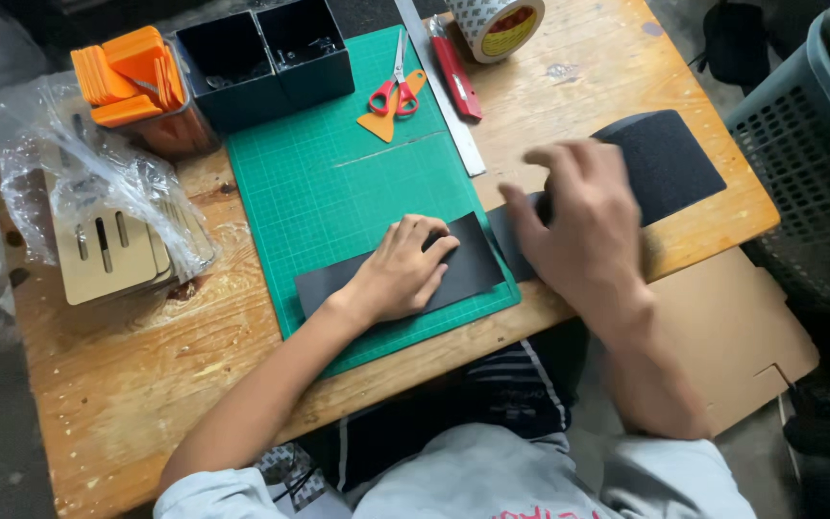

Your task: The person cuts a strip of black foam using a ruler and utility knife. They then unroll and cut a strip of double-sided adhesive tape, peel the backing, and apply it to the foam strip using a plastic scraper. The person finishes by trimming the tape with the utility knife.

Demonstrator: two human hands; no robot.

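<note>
My left hand presses flat and open on a thin, floppy black strip on the green cutting mat, while my blurred right hand hovers open over black sheet to its right.

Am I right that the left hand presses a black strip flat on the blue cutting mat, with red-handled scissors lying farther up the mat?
Not quite: the head view shows a green cutting mat, not blue. The left hand does press the black strip flat, and the red-handled scissors lie farther up.

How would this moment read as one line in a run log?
left hand: flat on black strip | right hand: blurred, over black sheet roll | base: green cutting mat | nearby: scissors
</note>
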